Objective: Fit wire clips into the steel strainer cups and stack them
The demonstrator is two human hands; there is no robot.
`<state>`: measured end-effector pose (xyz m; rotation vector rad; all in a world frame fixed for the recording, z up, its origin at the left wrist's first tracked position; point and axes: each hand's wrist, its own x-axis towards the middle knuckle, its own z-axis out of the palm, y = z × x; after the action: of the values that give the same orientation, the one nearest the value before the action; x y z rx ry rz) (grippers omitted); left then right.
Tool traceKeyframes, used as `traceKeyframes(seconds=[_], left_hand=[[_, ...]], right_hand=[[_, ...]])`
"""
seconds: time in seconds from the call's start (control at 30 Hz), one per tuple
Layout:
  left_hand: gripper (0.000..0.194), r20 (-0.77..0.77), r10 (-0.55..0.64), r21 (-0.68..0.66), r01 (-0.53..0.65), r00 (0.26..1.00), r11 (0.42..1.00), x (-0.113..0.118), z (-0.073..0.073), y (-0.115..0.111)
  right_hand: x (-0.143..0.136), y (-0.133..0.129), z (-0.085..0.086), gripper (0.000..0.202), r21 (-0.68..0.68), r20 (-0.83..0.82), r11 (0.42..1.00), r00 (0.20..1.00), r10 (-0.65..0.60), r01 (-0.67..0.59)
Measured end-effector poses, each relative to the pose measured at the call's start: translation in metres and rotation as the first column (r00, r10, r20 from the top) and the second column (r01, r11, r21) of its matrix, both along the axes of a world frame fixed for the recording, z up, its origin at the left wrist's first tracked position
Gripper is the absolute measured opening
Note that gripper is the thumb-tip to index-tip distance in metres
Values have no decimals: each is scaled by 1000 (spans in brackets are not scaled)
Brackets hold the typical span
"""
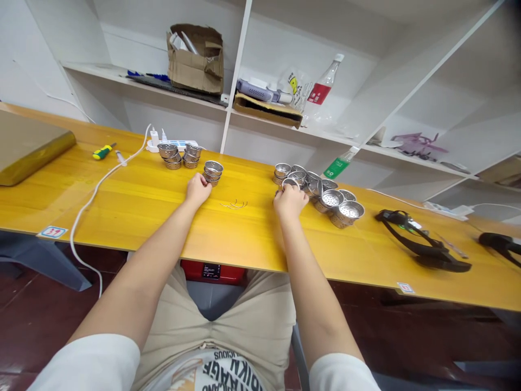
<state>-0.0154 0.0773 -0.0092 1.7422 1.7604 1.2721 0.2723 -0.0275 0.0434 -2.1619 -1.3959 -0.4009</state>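
My left hand (198,190) is closed at the lower left side of a short stack of perforated metal cups (214,169), its fingertips on the bottom cup. Over on the right, my right hand (290,202) grips a small perforated metal cup (290,182) at the near edge of a larger cluster; its fingers partly cover that cup. The cluster of similar cups (332,199) spreads to the right, some stacked and some tilted. Between my hands lie several thin curved wires (234,205). Two more cup stacks, a left one (170,156) and a right one (191,155), stand farther left.
A white power strip (153,142) sits behind the left stacks, its cable (97,190) running over the table edge. A green-yellow screwdriver (103,152) lies left. A green-labelled bottle (338,164) leans behind the cluster; a black headset (423,241) lies right. Shelves (195,100) rise behind.
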Motion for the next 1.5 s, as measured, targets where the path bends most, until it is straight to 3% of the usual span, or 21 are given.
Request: traceKeyframes(seconds=[0.13,0.23,0.27,0.37,0.47,0.57,0.7,0.77,0.83,0.97,1.13,1.33,1.4,1.5], left_hand=[[18,-33,-6,13,6,999,1000,2,3,-6],[10,-66,-125,79,130,990,988,8,8,-20],[15,-86,-201,116,210,976,971,10,10,-26],[61,-175,-389,244,422,905,873,16,16,-43],[85,-286,-455,316,532,843,786,20,19,-50],[77,-360,-448,361,565,818,742,21,18,-47],[69,-374,-389,406,526,842,747,20,12,-41],[68,-363,-377,398,508,852,764,19,10,-40],[65,-366,-376,381,506,851,774,19,10,-41],[63,-395,-386,389,532,834,752,20,11,-42],[67,-403,-391,386,541,827,747,20,12,-43],[74,-475,-388,409,589,789,697,22,12,-44],[70,-499,-387,409,604,775,684,23,11,-44],[67,-516,-385,423,618,765,663,25,9,-43]], right_hand=[[-17,5,16,34,181,57,973,990,132,-140],[-46,12,20,36,187,24,919,937,350,-348],[-57,14,18,36,173,1,889,903,430,-423],[-88,17,1,33,122,-33,813,816,577,-569],[-106,14,-17,26,55,-31,722,722,692,-690],[-110,11,-28,16,65,-37,673,672,740,-737],[-110,12,-33,8,187,-129,650,638,759,-736],[-110,15,-34,14,302,-263,621,563,783,-723],[-110,18,-36,21,439,-415,597,437,798,-671],[-109,22,-33,28,593,-641,633,185,745,-497],[-106,20,-22,23,555,-823,754,-101,559,-351],[-103,11,-8,25,459,-838,807,-483,254,-371],[-102,9,-5,35,437,-813,806,-558,164,-399],[-100,8,-2,44,429,-788,788,-610,87,-441]])
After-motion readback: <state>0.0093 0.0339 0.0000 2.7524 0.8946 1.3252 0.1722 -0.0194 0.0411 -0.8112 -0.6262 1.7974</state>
